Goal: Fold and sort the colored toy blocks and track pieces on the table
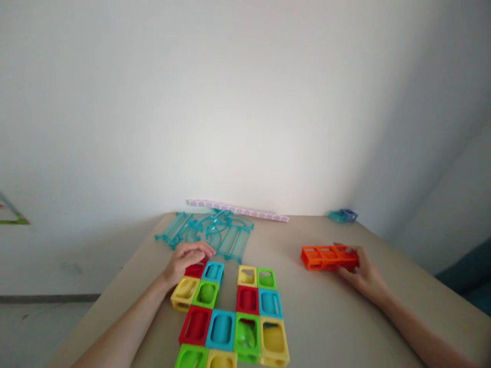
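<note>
My right hand (358, 268) grips the right end of an orange block piece (320, 257), a row of open-framed cubes, at the right of the table. On the left, my left hand (186, 259) rests over the far-left corner of the coloured cube blocks, its fingers stretched out over a red cube (195, 270). Beside that are a blue cube (213, 272), a yellow cube (185, 289) and a green cube (207, 294). Closer to me and to the right lie more joined cubes (247, 299) in red, blue, green and yellow. A gap separates the two far groups.
Clear teal track pieces (220, 232) lie piled behind my left hand. A long purple-and-white patterned strip (238, 210) lies along the wall. At the table's far right corner sit a teal piece (336, 216) and a dark blue one (349, 215). The wall (253, 112) borders the table's back edge.
</note>
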Action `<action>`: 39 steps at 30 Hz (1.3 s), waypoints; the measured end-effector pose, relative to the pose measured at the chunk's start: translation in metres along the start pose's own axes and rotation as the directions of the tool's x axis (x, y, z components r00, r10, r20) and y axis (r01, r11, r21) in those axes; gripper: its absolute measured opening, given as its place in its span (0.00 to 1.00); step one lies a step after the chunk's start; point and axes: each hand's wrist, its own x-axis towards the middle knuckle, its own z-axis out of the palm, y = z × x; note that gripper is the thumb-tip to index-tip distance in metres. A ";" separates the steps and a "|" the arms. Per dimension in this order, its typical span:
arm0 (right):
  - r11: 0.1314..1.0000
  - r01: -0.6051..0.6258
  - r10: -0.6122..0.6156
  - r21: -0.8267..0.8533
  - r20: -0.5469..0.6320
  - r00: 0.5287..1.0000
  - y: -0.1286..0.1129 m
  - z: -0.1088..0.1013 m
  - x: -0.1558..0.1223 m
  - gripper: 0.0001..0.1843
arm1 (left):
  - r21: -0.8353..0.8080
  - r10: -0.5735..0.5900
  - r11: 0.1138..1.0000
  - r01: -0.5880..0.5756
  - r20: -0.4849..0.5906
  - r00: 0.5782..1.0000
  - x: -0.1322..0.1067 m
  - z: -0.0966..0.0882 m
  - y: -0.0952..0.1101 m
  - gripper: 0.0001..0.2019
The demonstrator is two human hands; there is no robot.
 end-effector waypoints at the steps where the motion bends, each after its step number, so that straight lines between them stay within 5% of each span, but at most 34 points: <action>1: 0.999 -0.010 0.011 -0.043 0.013 1.000 0.006 -0.003 -0.001 0.20 | -0.013 -0.008 1.000 0.008 0.011 1.000 0.000 -0.001 -0.002 0.10; 4: 0.982 0.005 -0.001 -0.187 0.020 1.000 0.016 -0.007 0.000 0.21 | -0.049 -0.043 0.998 0.047 0.069 0.997 -0.001 -0.003 -0.005 0.10; 6: 0.953 0.115 -0.123 -0.279 -0.011 0.992 0.012 -0.010 0.001 0.24 | -0.054 -0.072 0.995 0.078 0.102 0.992 0.000 -0.004 -0.006 0.11; 11: 0.819 0.356 -0.460 -0.450 -0.142 0.877 -0.029 -0.014 -0.008 0.33 | -0.081 -0.111 0.989 0.123 0.135 0.985 0.002 -0.005 -0.010 0.12; 16: 0.739 0.491 -0.393 -0.462 0.296 0.871 -0.037 0.002 -0.013 0.29 | -0.101 -0.127 0.985 0.140 0.131 0.983 0.002 -0.003 -0.009 0.13; 18: 0.734 0.467 -0.360 -0.493 0.301 0.883 -0.031 0.005 -0.012 0.28 | -0.106 -0.126 0.984 0.140 0.134 0.983 0.002 -0.002 -0.008 0.13; 21: 0.731 0.451 -0.440 -0.512 0.151 0.885 -0.035 0.004 -0.013 0.26 | -0.093 -0.146 0.982 0.163 0.167 0.975 0.003 -0.004 -0.009 0.15; 24: 0.738 0.536 -0.586 -0.410 0.003 0.810 -0.062 0.010 -0.020 0.22 | -0.065 -0.187 0.977 0.203 0.189 0.964 0.005 -0.005 -0.010 0.16; 28: 0.739 0.672 -0.656 -0.050 0.178 0.734 -0.113 0.050 -0.023 0.15 | -0.039 -0.198 0.977 0.209 0.192 0.961 0.007 -0.007 -0.008 0.16; 30: 0.769 0.629 -0.637 0.112 0.216 0.740 -0.132 0.077 -0.015 0.10 | -0.027 -0.208 0.976 0.216 0.181 0.961 0.007 -0.007 -0.006 0.16; 34: 0.811 0.545 -0.583 0.211 0.220 0.782 -0.149 0.120 0.011 0.19 | -0.014 -0.216 0.975 0.221 0.157 0.964 0.006 -0.005 -0.005 0.15; 39: 0.833 0.482 -0.537 0.273 0.186 0.823 -0.147 0.126 0.025 0.23 | -0.001 -0.236 0.971 0.237 0.073 0.969 0.006 -0.001 -0.003 0.15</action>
